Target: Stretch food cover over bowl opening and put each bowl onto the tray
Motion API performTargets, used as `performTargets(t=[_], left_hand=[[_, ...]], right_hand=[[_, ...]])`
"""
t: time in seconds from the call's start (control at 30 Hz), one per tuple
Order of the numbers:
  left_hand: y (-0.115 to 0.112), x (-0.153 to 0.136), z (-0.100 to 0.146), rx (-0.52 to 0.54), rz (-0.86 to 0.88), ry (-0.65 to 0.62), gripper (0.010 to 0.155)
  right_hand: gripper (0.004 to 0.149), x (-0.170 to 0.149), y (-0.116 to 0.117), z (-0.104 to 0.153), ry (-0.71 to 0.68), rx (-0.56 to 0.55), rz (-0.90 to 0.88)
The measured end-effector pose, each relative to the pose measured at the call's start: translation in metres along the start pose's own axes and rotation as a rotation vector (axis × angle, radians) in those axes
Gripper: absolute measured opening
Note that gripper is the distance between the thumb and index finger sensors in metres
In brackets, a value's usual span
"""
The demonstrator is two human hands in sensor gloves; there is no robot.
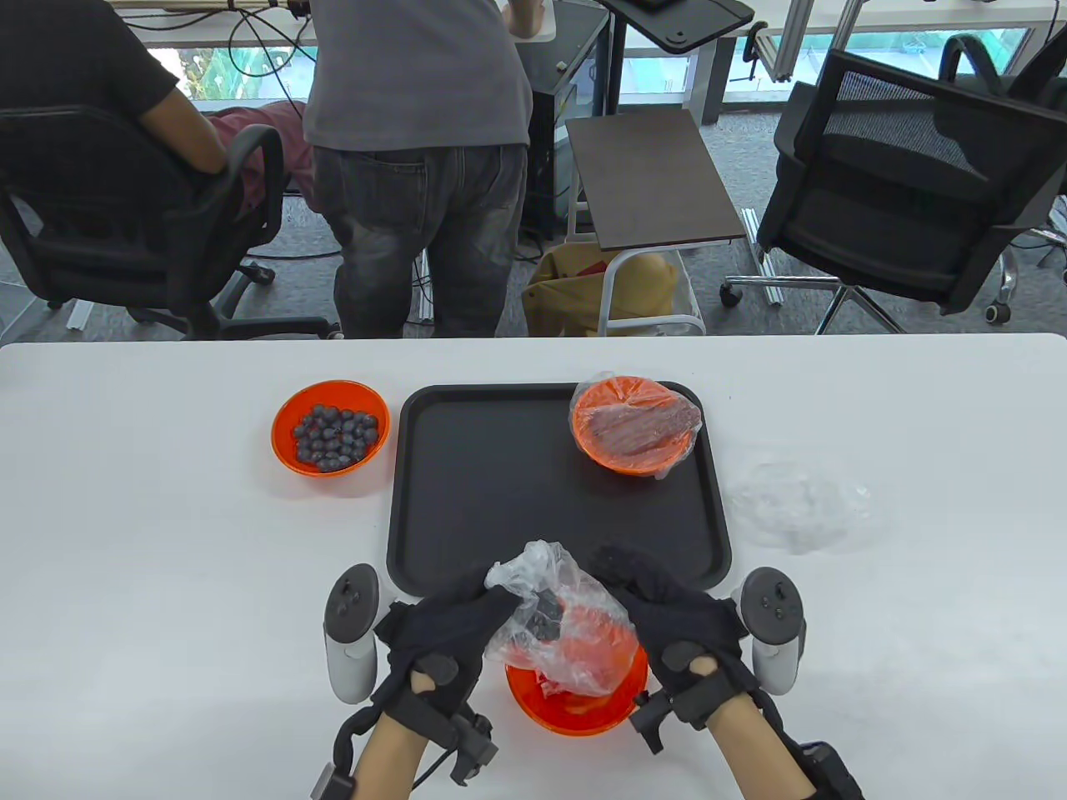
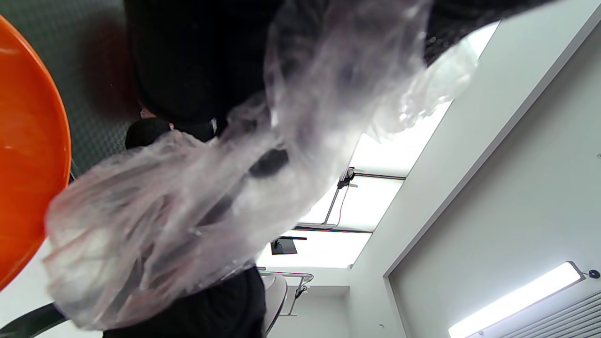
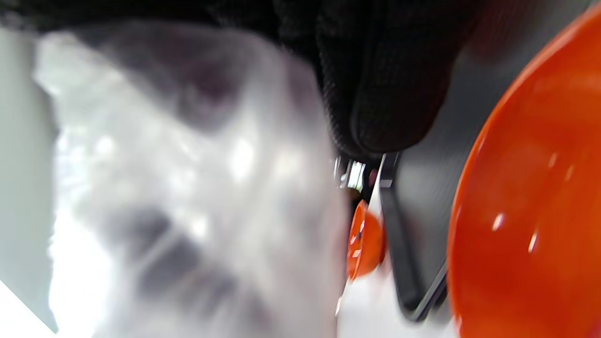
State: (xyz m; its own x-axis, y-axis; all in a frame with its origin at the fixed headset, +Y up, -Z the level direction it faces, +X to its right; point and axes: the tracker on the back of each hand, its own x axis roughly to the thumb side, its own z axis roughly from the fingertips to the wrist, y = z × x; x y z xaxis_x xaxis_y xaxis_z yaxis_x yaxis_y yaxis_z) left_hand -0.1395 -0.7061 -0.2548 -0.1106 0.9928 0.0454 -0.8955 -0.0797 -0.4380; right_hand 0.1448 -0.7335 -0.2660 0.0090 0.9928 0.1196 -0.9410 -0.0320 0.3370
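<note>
Near the table's front edge an orange bowl (image 1: 575,704) stands under a crumpled clear food cover (image 1: 558,621). My left hand (image 1: 454,637) grips the cover's left side and my right hand (image 1: 667,608) grips its right side, both above the bowl. The cover (image 2: 188,206) fills the left wrist view beside the bowl's rim (image 2: 28,159); in the right wrist view the cover (image 3: 188,188) is blurred next to the bowl (image 3: 530,225). A black tray (image 1: 500,492) holds a covered orange bowl (image 1: 635,423) at its far right corner. An uncovered bowl of blueberries (image 1: 331,437) sits left of the tray.
A spare pile of clear covers (image 1: 800,504) lies on the white table right of the tray. Beyond the table's far edge stand a person (image 1: 417,150), a seated person (image 1: 108,125), office chairs (image 1: 909,183) and a small side table (image 1: 646,179).
</note>
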Motion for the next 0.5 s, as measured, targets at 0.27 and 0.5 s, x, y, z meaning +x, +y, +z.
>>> performTargets(t=[0.27,0.5], left_hand=[[-0.009,-0.009,-0.002,0.044,-0.117,0.052,0.044],[-0.014,-0.015,-0.003,0.037,-0.122,0.085,0.045]], right_hand=[[0.082,0.011,0.034,0.002,-0.058,0.111,0.043],[0.062,0.017,0.025,0.009,-0.061,-0.115,0.267]])
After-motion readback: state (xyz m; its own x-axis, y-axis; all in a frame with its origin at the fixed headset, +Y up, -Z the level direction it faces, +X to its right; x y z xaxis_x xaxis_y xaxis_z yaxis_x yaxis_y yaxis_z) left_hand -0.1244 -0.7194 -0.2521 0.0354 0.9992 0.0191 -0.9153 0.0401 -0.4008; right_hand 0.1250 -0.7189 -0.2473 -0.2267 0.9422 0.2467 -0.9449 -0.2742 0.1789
